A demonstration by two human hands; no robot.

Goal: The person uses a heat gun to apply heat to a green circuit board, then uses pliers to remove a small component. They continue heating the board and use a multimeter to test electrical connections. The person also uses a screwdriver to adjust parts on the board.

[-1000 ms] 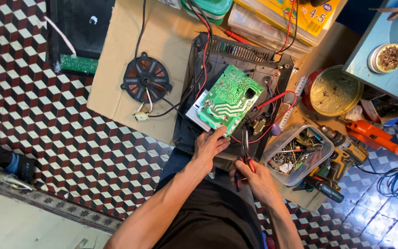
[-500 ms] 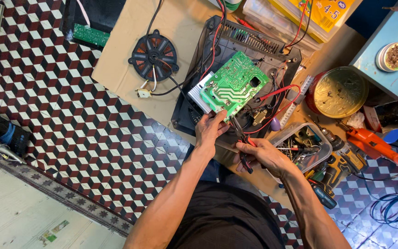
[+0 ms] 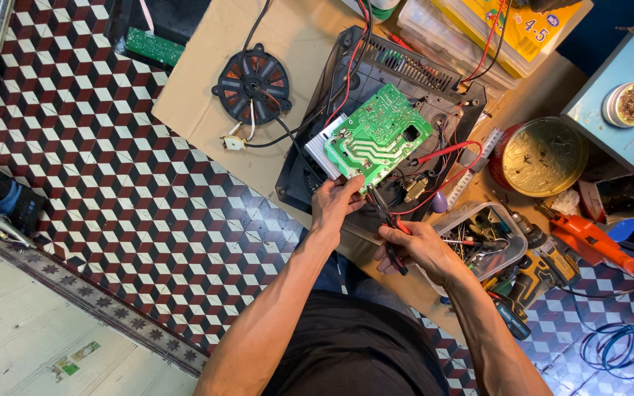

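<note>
Single head-worn view, looking steeply down from above, fairly near the floor workspace

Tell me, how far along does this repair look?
Done: the black appliance housing lies open and the round coil sits out on the cardboard. In hand: the left hand steadies the green circuit board while the right hand works pliers at its edge. Left: the board remains wired and loose, nothing reassembled.

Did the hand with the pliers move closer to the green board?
Yes. The right hand has brought the pliers up toward the near corner of the green circuit board, which sits over the black casing; earlier the pliers pointed lower, farther from it.
</note>
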